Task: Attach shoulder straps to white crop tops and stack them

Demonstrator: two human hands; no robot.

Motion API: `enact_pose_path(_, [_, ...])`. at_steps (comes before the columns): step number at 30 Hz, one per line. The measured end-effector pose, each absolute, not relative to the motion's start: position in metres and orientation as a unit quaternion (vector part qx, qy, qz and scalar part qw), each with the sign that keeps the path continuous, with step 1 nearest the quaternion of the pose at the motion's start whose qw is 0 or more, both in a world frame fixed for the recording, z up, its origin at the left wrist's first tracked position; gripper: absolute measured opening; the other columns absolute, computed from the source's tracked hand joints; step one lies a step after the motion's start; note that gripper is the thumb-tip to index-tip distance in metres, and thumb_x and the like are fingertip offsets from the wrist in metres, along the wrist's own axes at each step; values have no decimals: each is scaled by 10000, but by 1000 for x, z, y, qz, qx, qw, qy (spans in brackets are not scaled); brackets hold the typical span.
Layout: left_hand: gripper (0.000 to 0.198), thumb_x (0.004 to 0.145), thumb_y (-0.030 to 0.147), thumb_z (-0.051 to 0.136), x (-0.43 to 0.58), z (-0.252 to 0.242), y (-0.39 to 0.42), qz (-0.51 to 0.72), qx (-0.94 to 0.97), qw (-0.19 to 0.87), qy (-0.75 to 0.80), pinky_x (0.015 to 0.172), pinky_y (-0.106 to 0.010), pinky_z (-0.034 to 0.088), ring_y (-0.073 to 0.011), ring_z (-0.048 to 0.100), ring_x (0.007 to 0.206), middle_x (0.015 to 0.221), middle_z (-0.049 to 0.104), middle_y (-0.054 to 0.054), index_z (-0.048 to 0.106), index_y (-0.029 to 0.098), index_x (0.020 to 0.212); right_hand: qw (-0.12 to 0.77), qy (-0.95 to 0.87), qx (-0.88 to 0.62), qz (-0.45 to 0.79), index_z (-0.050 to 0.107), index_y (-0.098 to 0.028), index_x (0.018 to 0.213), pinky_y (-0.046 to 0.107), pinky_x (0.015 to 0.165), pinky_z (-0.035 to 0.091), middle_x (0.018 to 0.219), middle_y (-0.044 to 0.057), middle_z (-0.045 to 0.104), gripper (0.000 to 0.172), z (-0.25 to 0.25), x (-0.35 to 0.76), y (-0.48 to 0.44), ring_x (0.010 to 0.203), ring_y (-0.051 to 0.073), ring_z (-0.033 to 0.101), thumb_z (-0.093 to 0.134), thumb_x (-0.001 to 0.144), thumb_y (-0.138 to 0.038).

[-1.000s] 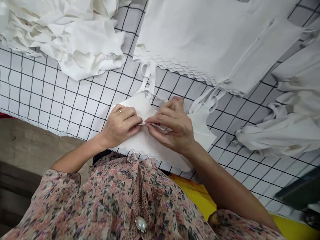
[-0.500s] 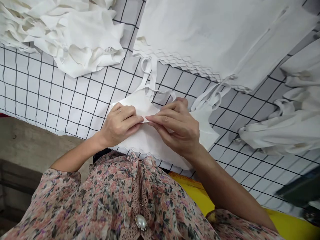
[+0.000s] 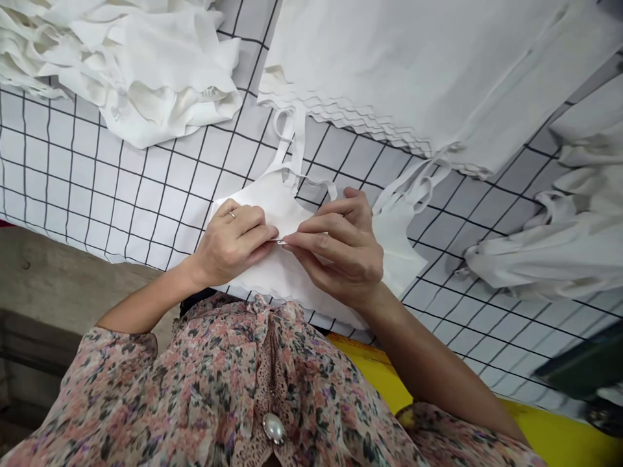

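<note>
1. Left hand (image 3: 232, 243), ringed: grip clenched on the white scalloped camisole (image 3: 292, 285), which lies at the bench's near edge.
2. Right hand (image 3: 343, 250): grip pinches the same camisole, fingertips just beside a thin sliver (image 3: 280, 242), too small to identify.
3. Grid-printed bench (image 3: 160, 188) underneath.
4. Farther: stacked white camisoles (image 3: 389, 71), crumpled white fabric (image 3: 136, 78), loose white garments (image 3: 549, 240).

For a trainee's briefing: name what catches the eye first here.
Centre frame, the left hand and right hand pinch a white scalloped-edge garment on a black-gridded white table cover. Upper right lies a stack of white pieces; at the bottom, a floral blouse with a pearl button.
</note>
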State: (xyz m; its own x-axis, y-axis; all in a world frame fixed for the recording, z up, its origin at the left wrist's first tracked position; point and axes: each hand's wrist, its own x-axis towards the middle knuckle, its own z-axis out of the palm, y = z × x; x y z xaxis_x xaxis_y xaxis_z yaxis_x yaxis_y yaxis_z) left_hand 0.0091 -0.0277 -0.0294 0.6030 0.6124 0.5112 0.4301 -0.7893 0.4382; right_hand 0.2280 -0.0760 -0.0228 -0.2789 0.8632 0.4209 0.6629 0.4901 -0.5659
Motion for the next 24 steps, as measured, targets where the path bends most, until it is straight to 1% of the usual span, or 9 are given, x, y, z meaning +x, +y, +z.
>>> enact_pose_path(4, [91, 1024, 131, 638, 8, -30, -28, 329, 887, 136, 294, 704, -311, 407, -121, 535, 682, 771, 615, 33, 636, 210, 980, 347, -790, -492, 118, 739, -298, 942, 548, 1110, 491, 825, -19, 727, 81, -23, 226, -77, 939, 212, 674, 703, 991, -244])
enact_pose_path(8, [102, 1034, 146, 621, 7, -29, -28, 323, 890, 133, 295, 723, -320, 410, -129, 537, 695, 781, 610, 29, 639, 217, 964, 305, -799, -509, 99, 742, -305, 886, 562, 1108, 495, 787, -18, 714, 181, -22, 224, -76, 903, 205, 680, 635, 1030, -280])
enact_pose_path(11, [83, 1018, 135, 650, 7, -29, -28, 333, 887, 141, 288, 727, -324, 415, -130, 540, 703, 782, 608, 25, 641, 206, 976, 350, -790, -493, 100, 724, -286, 909, 561, 1127, 480, 798, -32, 718, 118, -23, 224, -75, 878, 190, 666, 684, 992, -212])
enact_pose_path(13, [80, 1017, 138, 661, 7, -30, -27, 336, 885, 146, 286, 721, -321, 415, -128, 540, 700, 779, 607, 28, 641, 205, 979, 366, -785, -488, 105, 721, -280, 917, 565, 1146, 464, 813, -31, 716, 113, -25, 224, -76, 898, 192, 666, 701, 974, -185])
enact_pose_path(17, [94, 1042, 161, 635, 5, -32, -28, 323, 888, 151, 289, 731, -321, 414, -126, 547, 700, 793, 623, 28, 655, 221, 973, 314, -798, -504, 100, 725, -294, 890, 595, 1179, 422, 805, -23, 712, 154, -24, 226, -78, 916, 198, 675, 655, 1011, -230])
enact_pose_path(22, [96, 1051, 177, 620, -1, -31, -26, 296, 887, 204, 289, 746, -327, 418, -133, 558, 716, 810, 634, 22, 684, 234, 1007, 277, -843, -458, 55, 675, -244, 859, 591, 1158, 438, 812, -24, 731, 190, -13, 230, -72, 910, 184, 658, 647, 997, -117])
enact_pose_path(24, [87, 1056, 195, 617, -3, -29, -24, 291, 880, 237, 292, 750, -328, 423, -136, 565, 721, 826, 645, 20, 689, 236, 1028, 244, -864, -435, 64, 663, -242, 864, 597, 1148, 431, 838, -15, 726, 213, -7, 232, -66, 936, 195, 645, 603, 1009, -98])
